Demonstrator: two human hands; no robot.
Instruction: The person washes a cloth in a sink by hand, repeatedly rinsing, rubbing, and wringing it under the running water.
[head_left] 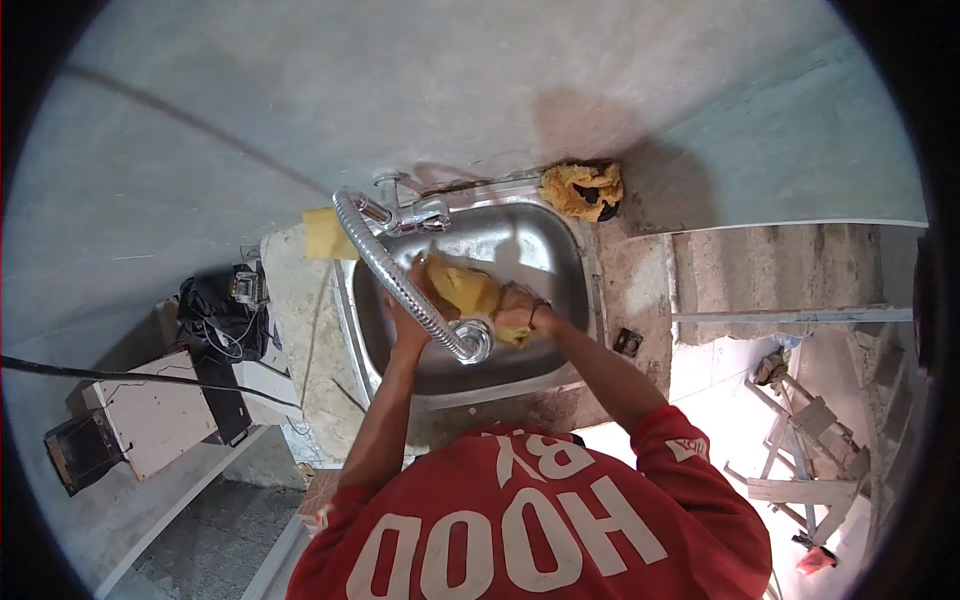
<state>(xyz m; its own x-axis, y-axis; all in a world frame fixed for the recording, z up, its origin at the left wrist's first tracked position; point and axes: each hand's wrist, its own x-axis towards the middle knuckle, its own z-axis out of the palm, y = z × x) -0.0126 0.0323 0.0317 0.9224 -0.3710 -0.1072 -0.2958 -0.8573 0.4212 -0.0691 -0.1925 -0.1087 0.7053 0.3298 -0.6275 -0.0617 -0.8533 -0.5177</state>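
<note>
A yellow cloth (470,291) is stretched and bunched between my two hands, over the basin of the steel sink (520,375). My left hand (408,318) is closed on the cloth's left end, partly hidden behind the flexible metal tap hose (392,270). My right hand (522,303) is wrapped round its right end, and a bit of cloth hangs below the fingers. The hose's round spout head (473,340) hangs just in front of the cloth. No running water can be made out.
The tap (420,215) stands at the sink's back edge. A yellow sponge-like piece (328,234) lies at the left corner, a brown-yellow rag (580,190) at the right one. Left are a black bag (215,315) and a white box (155,415); a wooden frame (810,440) stands lower right.
</note>
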